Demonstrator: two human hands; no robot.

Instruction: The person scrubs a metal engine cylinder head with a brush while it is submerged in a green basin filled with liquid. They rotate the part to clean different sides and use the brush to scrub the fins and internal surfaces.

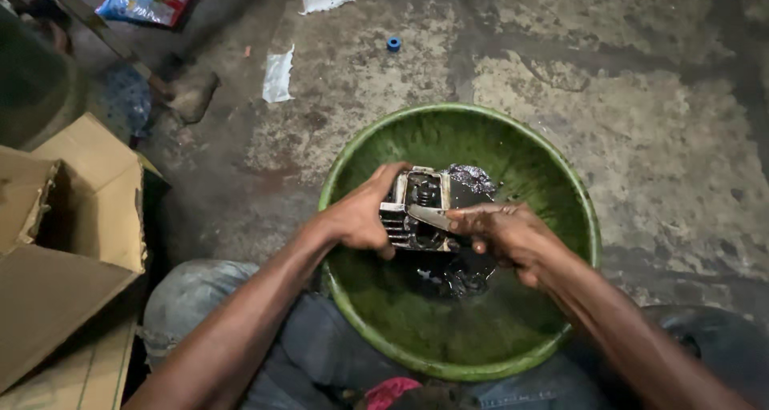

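Note:
A finned metal engine part, grey and greasy, is held over a green plastic basin that sits on the ground between my knees. My left hand grips the part's left side. My right hand is closed around a flat metal blade whose tip lies across the front of the part. Dark oily liquid pools in the bottom of the basin, below the part.
An open cardboard box stands at the left. On the stained concrete floor lie a small blue cap, torn white wrappers and a colourful packet. A pink cloth shows at the bottom edge.

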